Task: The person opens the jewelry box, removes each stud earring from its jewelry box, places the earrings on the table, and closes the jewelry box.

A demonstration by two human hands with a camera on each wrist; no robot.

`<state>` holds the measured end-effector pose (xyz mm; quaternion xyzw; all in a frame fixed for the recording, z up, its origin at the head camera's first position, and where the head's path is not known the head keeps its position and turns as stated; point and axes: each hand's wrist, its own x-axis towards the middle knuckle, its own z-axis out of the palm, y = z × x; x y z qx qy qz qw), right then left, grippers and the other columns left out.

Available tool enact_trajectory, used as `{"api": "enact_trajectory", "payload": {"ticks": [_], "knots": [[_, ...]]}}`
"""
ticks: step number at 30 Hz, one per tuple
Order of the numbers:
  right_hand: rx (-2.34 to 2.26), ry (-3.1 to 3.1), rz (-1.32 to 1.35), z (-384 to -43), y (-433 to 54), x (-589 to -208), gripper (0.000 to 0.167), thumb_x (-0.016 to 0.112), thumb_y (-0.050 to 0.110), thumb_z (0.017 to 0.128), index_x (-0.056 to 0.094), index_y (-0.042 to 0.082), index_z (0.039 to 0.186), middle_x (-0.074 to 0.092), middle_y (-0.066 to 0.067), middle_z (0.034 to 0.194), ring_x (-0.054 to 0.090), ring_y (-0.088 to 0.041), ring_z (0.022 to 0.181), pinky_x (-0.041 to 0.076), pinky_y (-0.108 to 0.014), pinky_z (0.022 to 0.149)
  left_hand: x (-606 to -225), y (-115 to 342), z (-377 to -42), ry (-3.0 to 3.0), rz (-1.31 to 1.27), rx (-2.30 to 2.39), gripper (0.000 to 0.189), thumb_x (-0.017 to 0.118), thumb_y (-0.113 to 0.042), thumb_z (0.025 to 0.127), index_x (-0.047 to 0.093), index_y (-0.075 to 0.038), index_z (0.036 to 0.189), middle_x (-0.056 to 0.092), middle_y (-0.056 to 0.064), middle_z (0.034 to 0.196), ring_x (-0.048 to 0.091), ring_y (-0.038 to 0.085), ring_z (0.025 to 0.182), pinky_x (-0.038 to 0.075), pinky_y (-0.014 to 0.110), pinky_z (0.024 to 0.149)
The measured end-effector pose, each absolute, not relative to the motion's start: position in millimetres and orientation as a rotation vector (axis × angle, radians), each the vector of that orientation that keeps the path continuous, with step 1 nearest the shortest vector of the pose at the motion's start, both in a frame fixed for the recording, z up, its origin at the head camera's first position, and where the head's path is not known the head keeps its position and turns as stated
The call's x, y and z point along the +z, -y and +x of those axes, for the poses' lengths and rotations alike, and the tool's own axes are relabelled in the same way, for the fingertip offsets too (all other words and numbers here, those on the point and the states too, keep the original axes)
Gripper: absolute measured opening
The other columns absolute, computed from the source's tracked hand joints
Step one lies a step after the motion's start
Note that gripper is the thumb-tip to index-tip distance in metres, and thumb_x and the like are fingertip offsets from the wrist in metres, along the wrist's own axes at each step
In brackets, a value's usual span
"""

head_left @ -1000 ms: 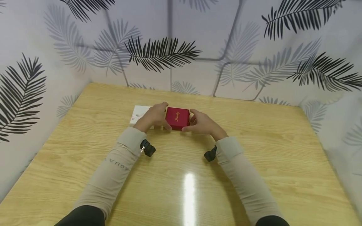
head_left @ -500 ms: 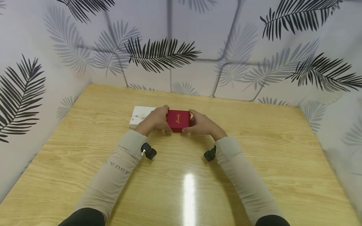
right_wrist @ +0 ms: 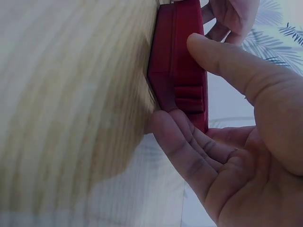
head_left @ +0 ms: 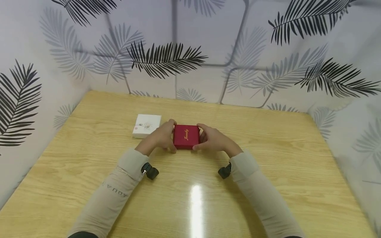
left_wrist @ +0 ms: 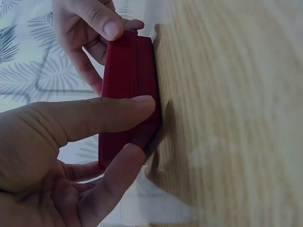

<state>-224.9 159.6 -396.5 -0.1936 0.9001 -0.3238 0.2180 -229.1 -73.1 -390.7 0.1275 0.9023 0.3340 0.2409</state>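
Note:
A red jewelry box (head_left: 186,136) with gold lettering on its lid lies between my two hands, low at the tabletop. My left hand (head_left: 163,136) grips its left side, the thumb (left_wrist: 118,113) pressed on the front face in the left wrist view. From the other side my right hand (head_left: 214,138) holds the box, its thumb (right_wrist: 208,52) on the front near the lid. A ribbon bow (right_wrist: 189,97) shows on the box's right side in the right wrist view. The box's underside is hidden.
A white box (head_left: 147,124) with a flower print lies on the wooden table (head_left: 268,158), just left of my left hand. Behind the table hangs a leaf-patterned backdrop (head_left: 205,82). Light glares off the table's front middle.
Both hands have drawn the red jewelry box toward me, away from the white box. More of the white box shows now. The head view has shifted slightly.

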Motion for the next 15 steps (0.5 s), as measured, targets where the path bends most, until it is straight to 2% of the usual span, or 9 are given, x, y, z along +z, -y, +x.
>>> {"api": "enact_trajectory", "payload": {"ticks": [3, 10, 15], "knots": [[-0.895, -2.49, -0.542, -218, -160, -396, 0.097, 0.08, 0.026, 0.084, 0.021, 0.001, 0.157, 0.066, -0.014, 0.109, 0.065, -0.022, 0.098, 0.054, -0.038, 0.093, -391, 73, -222, -2.442, 0.349, 0.945, 0.107, 0.088, -0.001, 0.069, 0.02, -0.002, 0.151, 0.048, 0.023, 0.142, 0.065, 0.022, 0.064, 0.058, 0.03, 0.056], [-0.888, -2.492, -0.545, -202, -163, -397, 0.097, 0.082, 0.028, 0.083, 0.023, 0.0, 0.156, 0.067, -0.012, 0.106, 0.066, -0.018, 0.092, 0.056, -0.035, 0.089, -397, 75, -208, -2.369, 0.352, 1.056, 0.106, 0.087, 0.001, 0.068, 0.02, 0.001, 0.15, 0.049, 0.023, 0.142, 0.064, 0.023, 0.083, 0.058, 0.03, 0.058], [-0.907, -2.502, -0.568, -189, -165, -395, 0.098, 0.082, 0.026, 0.083, 0.023, -0.001, 0.156, 0.067, -0.011, 0.102, 0.065, -0.016, 0.086, 0.055, -0.033, 0.085, -401, 76, -197, -2.316, 0.357, 1.163, 0.108, 0.086, 0.005, 0.067, 0.019, 0.001, 0.15, 0.049, 0.023, 0.14, 0.065, 0.022, 0.083, 0.056, 0.03, 0.064]]}}
